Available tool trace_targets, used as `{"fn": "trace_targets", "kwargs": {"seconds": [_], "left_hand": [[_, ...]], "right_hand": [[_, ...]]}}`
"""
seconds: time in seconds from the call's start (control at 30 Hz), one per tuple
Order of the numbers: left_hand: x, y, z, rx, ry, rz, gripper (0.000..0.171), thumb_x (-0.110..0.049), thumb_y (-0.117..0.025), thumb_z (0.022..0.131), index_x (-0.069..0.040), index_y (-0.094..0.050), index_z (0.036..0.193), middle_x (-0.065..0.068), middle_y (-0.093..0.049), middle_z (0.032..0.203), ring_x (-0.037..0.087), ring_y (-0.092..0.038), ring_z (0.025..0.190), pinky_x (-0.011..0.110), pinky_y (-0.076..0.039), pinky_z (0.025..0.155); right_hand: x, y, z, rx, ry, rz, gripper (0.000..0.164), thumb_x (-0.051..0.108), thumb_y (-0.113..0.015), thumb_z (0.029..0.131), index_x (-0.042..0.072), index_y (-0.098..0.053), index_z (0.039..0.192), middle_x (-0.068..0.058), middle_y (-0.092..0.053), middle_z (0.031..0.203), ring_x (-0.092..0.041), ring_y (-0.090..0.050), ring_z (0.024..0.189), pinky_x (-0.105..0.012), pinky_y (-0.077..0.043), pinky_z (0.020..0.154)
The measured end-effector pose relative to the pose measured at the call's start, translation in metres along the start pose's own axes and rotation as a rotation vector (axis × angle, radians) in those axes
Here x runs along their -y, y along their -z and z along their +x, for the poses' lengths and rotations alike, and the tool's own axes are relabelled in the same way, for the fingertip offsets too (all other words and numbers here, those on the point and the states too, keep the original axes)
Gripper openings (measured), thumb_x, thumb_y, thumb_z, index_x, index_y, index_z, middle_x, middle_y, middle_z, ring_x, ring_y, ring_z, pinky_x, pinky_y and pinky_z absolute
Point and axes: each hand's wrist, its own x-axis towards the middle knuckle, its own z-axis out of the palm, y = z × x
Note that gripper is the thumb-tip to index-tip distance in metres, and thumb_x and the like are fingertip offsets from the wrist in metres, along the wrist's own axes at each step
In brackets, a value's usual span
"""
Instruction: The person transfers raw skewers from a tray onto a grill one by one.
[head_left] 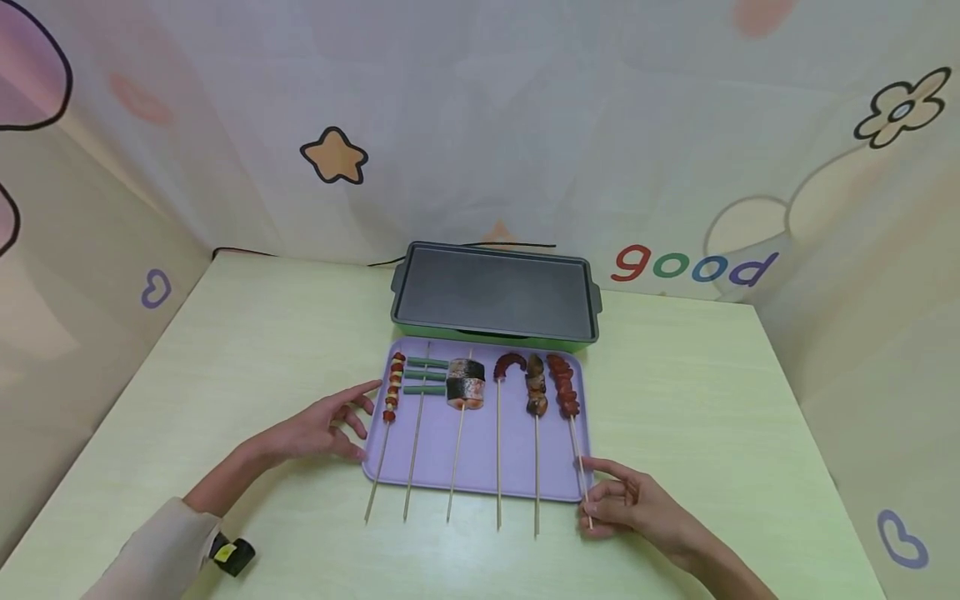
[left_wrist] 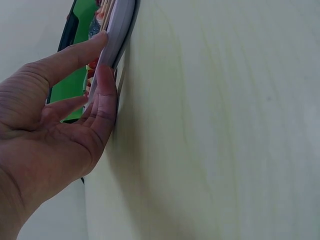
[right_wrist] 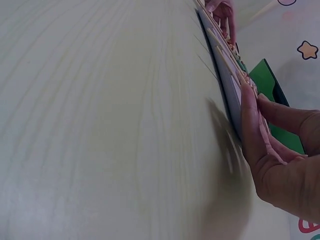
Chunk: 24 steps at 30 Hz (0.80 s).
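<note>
A lilac tray (head_left: 472,458) carries several toy skewers. From left to right lie a red-and-white bead skewer (head_left: 393,387), green sticks (head_left: 426,376), a fish-like piece (head_left: 466,383), a red curled piece (head_left: 509,362), a brown chunk skewer (head_left: 536,385) and a red chunk skewer (head_left: 563,385). Their wooden sticks stick out past the near rim. My left hand (head_left: 330,427) holds the tray's left edge with thumb and fingers spread along it. At the near right corner my right hand (head_left: 630,506) grips the tray, the last stick crossing over its fingers. Some fingertips are hidden.
Directly behind the tray stands a green griddle (head_left: 495,292) with a dark flat top. A printed cloth (head_left: 480,125) hangs behind the pale table (head_left: 697,400). A black device (head_left: 234,557) is at the left sleeve.
</note>
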Motion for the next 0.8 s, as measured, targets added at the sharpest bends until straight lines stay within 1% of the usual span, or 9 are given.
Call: {"fn": "trace_targets", "kwargs": {"seconds": [0.3, 0.43, 0.6, 0.8], "left_hand": [[-0.006, -0.001, -0.001, 0.005, 0.01, -0.013, 0.097, -0.002, -0.078, 0.086, -0.007, -0.02, 0.163, 0.024, -0.04, 0.139, 0.026, -0.057, 0.107, 0.022, -0.056, 0.08], [-0.008, -0.001, -0.002, 0.009, 0.008, -0.015, 0.097, -0.002, -0.078, 0.086, -0.007, -0.02, 0.163, 0.025, -0.04, 0.139, 0.027, -0.056, 0.107, 0.022, -0.056, 0.08], [-0.008, -0.001, -0.002, 0.006, 0.018, -0.022, 0.097, -0.002, -0.078, 0.085, -0.007, -0.02, 0.163, 0.024, -0.039, 0.138, 0.027, -0.056, 0.107, 0.022, -0.056, 0.078], [-0.007, -0.001, -0.001, 0.0, 0.026, -0.017, 0.097, -0.003, -0.079, 0.085, -0.007, -0.02, 0.163, 0.023, -0.04, 0.138, 0.025, -0.056, 0.106, 0.022, -0.056, 0.079]], "right_hand": [[0.002, 0.002, -0.002, 0.001, -0.022, 0.037, 0.072, 0.003, -0.061, 0.1, -0.007, -0.019, 0.157, 0.001, -0.073, 0.107, -0.016, -0.075, 0.1, -0.034, -0.061, 0.089], [0.004, 0.003, -0.005, -0.001, -0.042, 0.05, 0.072, 0.003, -0.061, 0.1, -0.01, -0.019, 0.157, 0.002, -0.073, 0.106, -0.015, -0.075, 0.1, -0.034, -0.061, 0.088], [0.005, 0.003, -0.008, -0.002, -0.045, 0.065, 0.067, 0.002, -0.06, 0.101, -0.012, -0.023, 0.155, 0.002, -0.073, 0.107, -0.015, -0.075, 0.101, -0.032, -0.061, 0.088], [0.002, 0.004, -0.012, -0.014, -0.062, 0.048, 0.064, 0.004, -0.063, 0.099, -0.008, -0.031, 0.154, 0.004, -0.074, 0.105, -0.015, -0.075, 0.099, -0.032, -0.061, 0.087]]}}
